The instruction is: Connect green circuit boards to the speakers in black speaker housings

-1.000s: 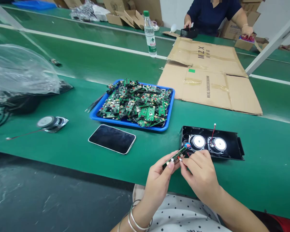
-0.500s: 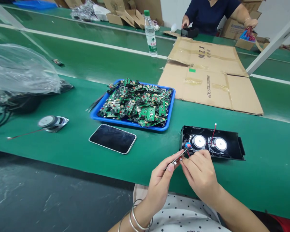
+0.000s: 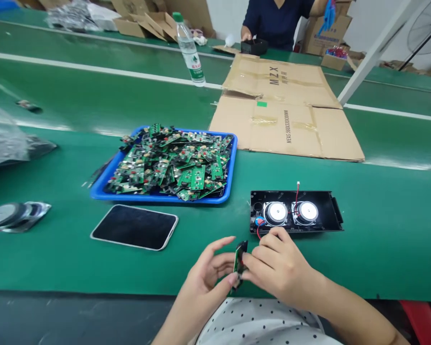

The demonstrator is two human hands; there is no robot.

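Upright between my hands is a small green circuit board (image 3: 238, 261) with black parts along its edge. My left hand (image 3: 210, 278) pinches its lower part between thumb and fingers, the index finger lifted. My right hand (image 3: 278, 268) has its fingertips closed on the board's other face; whether a wire plug is in them is hidden. Just beyond the right hand lies an open black speaker housing (image 3: 323, 223) with two round speakers (image 3: 276, 212) inside. A red wire (image 3: 258, 232) runs from a blue part (image 3: 260, 221) in the housing's left end and disappears behind my right hand.
A blue tray (image 3: 232, 165) heaped with circuit boards stands behind a phone (image 3: 135, 227). At left are a loose speaker (image 3: 7, 214) and a plastic bag (image 3: 7, 139). Flattened cardboard (image 3: 287, 127) and a water bottle (image 3: 189, 50) lie farther back. Across the bench sits a co-worker (image 3: 276, 24).
The view has shifted. My hands have drawn the board back from the housing and turned it upright. The co-worker's hand has lifted blue items out of a box.
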